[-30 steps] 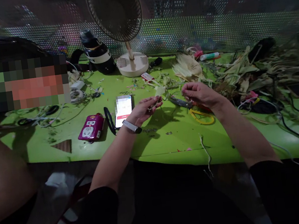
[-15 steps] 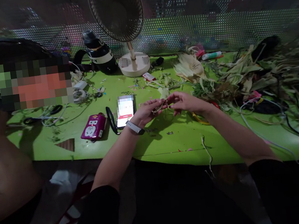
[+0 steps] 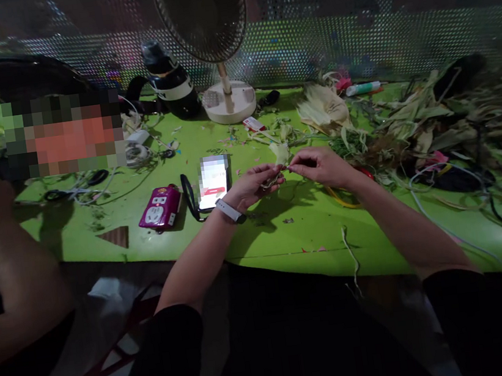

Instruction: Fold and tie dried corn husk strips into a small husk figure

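Observation:
My left hand (image 3: 257,186), with a pale watch on its wrist, is closed on a thin pale plant strand above the green table (image 3: 294,231). Fingertips of my right hand (image 3: 317,167) are pinched together close to the left fingertips; what they grip is too small to make out. A pale piece of husk (image 3: 279,152) shows just behind the fingers. To the left of my hands lies a lit phone (image 3: 214,183). Yellow and red loops lie partly hidden below my right hand.
A fan (image 3: 229,101), a black bottle (image 3: 173,90) and a husk bundle (image 3: 324,109) stand or lie behind. Dried leaves (image 3: 417,117) and cables spread rightward. At left are a purple socket block (image 3: 160,209), scissors and another person's arm (image 3: 13,244). A loose strand (image 3: 352,255) hangs over the front edge.
My right hand's fingers have drawn into a pinch near the left fingertips, and that hand sits slightly farther right. The whole view has shifted a little.

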{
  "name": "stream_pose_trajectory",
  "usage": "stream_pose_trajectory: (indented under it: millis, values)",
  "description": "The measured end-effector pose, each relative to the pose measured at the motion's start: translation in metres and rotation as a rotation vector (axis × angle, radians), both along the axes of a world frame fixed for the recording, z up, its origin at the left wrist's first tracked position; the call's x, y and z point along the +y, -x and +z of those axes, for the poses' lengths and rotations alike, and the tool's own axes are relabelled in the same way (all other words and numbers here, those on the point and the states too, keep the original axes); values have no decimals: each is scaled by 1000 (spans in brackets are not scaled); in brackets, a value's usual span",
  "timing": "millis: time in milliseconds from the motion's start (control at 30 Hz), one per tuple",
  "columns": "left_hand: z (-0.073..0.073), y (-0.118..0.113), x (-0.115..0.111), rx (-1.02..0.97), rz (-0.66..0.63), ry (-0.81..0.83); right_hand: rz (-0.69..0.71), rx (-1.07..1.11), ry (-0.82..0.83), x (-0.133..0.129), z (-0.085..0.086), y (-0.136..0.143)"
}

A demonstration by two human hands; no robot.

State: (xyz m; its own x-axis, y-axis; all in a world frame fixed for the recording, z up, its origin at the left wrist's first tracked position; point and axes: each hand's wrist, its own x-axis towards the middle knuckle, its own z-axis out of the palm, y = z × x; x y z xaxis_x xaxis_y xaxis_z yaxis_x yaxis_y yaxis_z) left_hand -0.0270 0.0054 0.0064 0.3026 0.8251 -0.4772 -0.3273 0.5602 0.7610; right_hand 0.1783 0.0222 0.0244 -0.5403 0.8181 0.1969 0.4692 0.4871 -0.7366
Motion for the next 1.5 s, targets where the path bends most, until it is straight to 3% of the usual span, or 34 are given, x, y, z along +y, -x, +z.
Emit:
stream_pose_trajectory:
  millis: [367, 600, 833, 1067, 1333, 1500]
  values:
    - [-2, 0, -3, -23, -134, -57, -6, 93, -209, 4, -4, 0]
    - [-6, 1, -4, -53, -292, -91, -3, 97, 105, -3, -16, 12]
    - [-10, 2, -3, -57, -279, -80, -107, 1, -218, -3, -26, 19]
    - [-5, 3, -6, -30, -260, -85, -123, 22, -236, -2, -27, 18]
    - [0, 1, -7, -5, -358, -83, -110, 44, -239, -1, -27, 17]
    - [2, 1, -8, 3, -323, -104, -118, 73, -198, -1, -25, 17]
